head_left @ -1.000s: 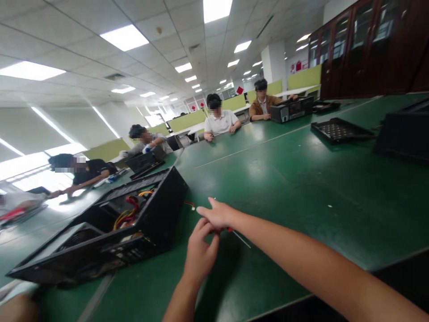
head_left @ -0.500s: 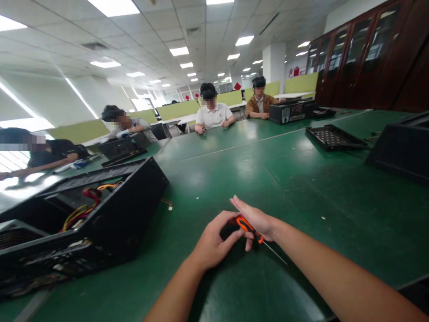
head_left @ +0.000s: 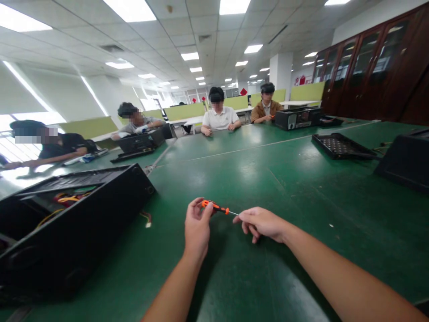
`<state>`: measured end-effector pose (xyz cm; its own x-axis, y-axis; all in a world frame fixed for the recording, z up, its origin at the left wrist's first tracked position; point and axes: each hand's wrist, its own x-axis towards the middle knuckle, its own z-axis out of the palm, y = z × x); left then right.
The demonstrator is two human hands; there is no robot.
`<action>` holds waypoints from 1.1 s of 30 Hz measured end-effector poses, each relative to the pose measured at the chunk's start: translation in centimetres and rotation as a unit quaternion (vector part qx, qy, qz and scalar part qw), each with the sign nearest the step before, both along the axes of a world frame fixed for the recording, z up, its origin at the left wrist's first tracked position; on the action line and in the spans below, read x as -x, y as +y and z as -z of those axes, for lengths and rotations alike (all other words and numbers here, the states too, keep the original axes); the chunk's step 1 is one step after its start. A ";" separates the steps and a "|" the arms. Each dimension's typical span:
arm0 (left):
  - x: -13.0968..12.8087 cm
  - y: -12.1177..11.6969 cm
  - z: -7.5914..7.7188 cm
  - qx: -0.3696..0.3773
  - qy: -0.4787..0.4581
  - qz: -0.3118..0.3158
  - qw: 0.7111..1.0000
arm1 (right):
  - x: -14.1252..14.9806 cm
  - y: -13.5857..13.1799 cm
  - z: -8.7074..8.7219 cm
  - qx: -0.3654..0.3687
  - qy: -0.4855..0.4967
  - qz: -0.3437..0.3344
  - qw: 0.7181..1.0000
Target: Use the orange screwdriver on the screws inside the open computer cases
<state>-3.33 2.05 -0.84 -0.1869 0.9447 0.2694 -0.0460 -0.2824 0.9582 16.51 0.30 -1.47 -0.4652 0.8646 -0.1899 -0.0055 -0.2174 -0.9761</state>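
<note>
An orange and black screwdriver (head_left: 219, 209) is held in the air above the green table (head_left: 241, 179), lying roughly level with its shaft toward the right. My left hand (head_left: 198, 223) is closed on the handle, the thumb pressed along it. Thumb and forefinger of my right hand (head_left: 263, 222) pinch the thin metal shaft near its end, hiding the tip; the other fingers curl loosely below. To the left of my hands stands a black computer case (head_left: 100, 223), open at the top, with coloured wires (head_left: 69, 197) inside.
A small cable connector (head_left: 147, 222) lies beside the case. A black perforated panel (head_left: 340, 145) and another dark case (head_left: 405, 156) are on the right. Several people sit around the table; a person in white (head_left: 220, 117) is opposite, and others are beside computer cases (head_left: 296, 117).
My right hand has shifted from the screwdriver's handle to its shaft. The screwdriver has swung from slanting down to nearly level, and my left hand now grips its handle. The view has shifted slightly.
</note>
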 end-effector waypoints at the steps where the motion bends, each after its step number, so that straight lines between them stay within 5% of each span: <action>1: 0.3 0.2 0.1 0.005 -0.002 -0.014 1.000 | -0.3 0.2 0.1 -0.014 -0.016 0.001 1.000; 4: 0.7 0.4 0.5 0.025 0.029 -0.010 0.999 | -0.8 0.7 0.3 -0.063 -0.053 0.042 0.996; 12: 0.1 -0.8 0.4 0.041 0.259 0.133 0.956 | -3.3 1.6 -0.1 -0.174 -0.169 0.123 0.962; 22: 0.2 -1.7 -1.2 -0.028 0.316 0.093 0.944 | -3.6 1.2 -0.5 -0.272 -0.169 0.108 0.941; 26: 0.7 -1.8 -1.7 -0.075 0.343 0.051 0.935 | -3.8 1.0 -0.1 -0.344 -0.226 0.065 0.909; 33: 0.7 -1.9 -1.5 -0.100 0.379 0.092 0.915 | -2.6 -0.3 0.3 -0.412 -0.284 0.047 0.865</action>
